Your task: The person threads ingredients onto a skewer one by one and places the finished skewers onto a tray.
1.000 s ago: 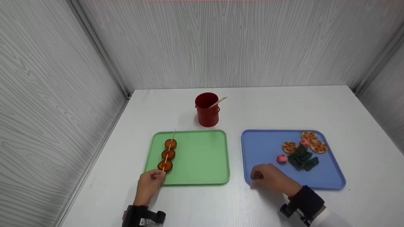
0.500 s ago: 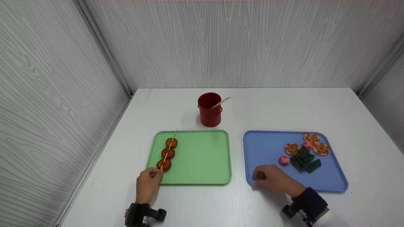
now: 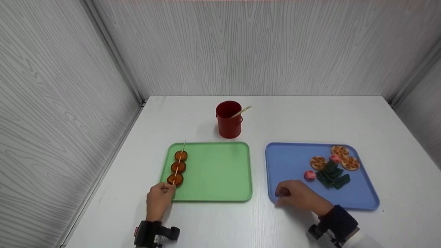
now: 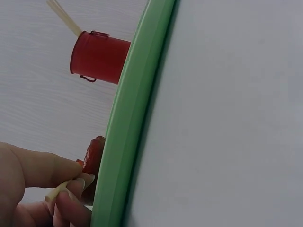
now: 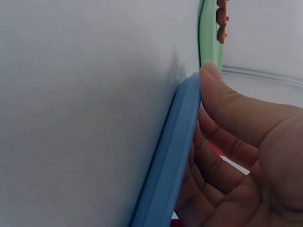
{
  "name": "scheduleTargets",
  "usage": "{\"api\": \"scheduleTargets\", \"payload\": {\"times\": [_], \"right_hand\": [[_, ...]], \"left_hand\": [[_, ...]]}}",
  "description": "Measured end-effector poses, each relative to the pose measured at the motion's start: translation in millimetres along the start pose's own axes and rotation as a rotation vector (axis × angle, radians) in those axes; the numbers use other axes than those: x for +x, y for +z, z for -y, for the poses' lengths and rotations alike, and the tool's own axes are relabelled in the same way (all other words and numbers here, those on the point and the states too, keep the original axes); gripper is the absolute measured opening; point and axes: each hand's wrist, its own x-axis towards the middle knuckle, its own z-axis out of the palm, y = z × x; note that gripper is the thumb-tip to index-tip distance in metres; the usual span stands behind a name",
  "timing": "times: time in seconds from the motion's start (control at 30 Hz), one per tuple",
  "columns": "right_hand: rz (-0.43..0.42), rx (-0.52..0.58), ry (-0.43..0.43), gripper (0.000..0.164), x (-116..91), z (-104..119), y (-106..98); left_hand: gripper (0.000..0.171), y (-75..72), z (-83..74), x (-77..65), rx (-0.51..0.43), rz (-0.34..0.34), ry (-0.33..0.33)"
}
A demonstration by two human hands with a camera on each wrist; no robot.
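Three brown round slices (image 3: 181,168) on one skewer (image 3: 177,169), left hand (image 3: 160,200) gripping the near end

Skewer is along the left side of the green tray (image 3: 217,172), far tip reaching past the tray's far rim. Left hand at the near-left corner; thumb and fingers pinch the bare stick just below the nearest slice, butt end poking out of the grip in the left wrist view. Can't tell if the slices touch the tray floor.

Right hand (image 3: 298,195) holds nothing visible: fingers loosely curled, modest gap to the thumb, at the near-left corner of the blue tray (image 3: 287,162). Right wrist view puts the thumb tip right by that rim; contact unclear.

Blue tray load, toward its right: three lotus-root slices (image 3: 318,163), two pink balls (image 3: 309,175), dark green leaves (image 3: 332,177) bunched between them. One ball sits among the lotus, the other just left of the leaves.

Red bucket (image 3: 229,128) upright on the white bench (image 3: 220,224) behind the green tray, pale sticks (image 3: 245,110) leaning out to the right.
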Motion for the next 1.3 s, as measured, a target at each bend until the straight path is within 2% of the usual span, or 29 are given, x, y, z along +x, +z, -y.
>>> {"api": "scheduleTargets", "payload": {"times": [0.2, 0.27, 0.5, 0.67, 0.87, 0.97, 1.1, 1.3], "right_hand": [[0.011, -0.002, 0.033, 0.019, 0.9, -2.0, 1.1], [0.012, 0.004, 0.038, 0.019, 1.1, -2.9, 1.6], [-0.023, -0.01, -0.039, 0.019, -2.6, -4.1, 2.3], [-0.022, -0.007, -0.028, 0.02, -3.2, -3.6, 1.8], [-0.015, -0.011, -0.011, 0.019, -1.7, -3.2, 2.5], [-0.011, -0.013, -0.006, 0.017, -1.7, -3.2, 3.1], [-0.009, -0.006, -0.01, 0.017, -1.5, -2.0, 3.0], [-0.014, -0.009, -0.023, 0.017, -2.4, -0.5, 1.4]], "left_hand": [[0.015, -4.4, -1.5, -1.0, 0.039, -0.011, 0.004], [0.014, -4.8, -1.7, -0.6, 0.047, -0.001, 0.001], [0.015, -2.3, -0.2, 2.4, 0.08, 0.039, 0.005], [0.015, -2.7, -1.8, 3.8, 0.095, 0.089, -0.001], [0.022, -4.4, -5.2, 2.3, 0.134, 0.11, -0.005], [0.026, -4.2, -9.2, 1.8, 0.186, 0.102, 0.013], [0.027, -4.5, -18.8, 3.4, 0.254, 0.057, 0.051], [0.021, 2.1, -43.2, 9.1, 0.236, -0.004, 0.166]]}}
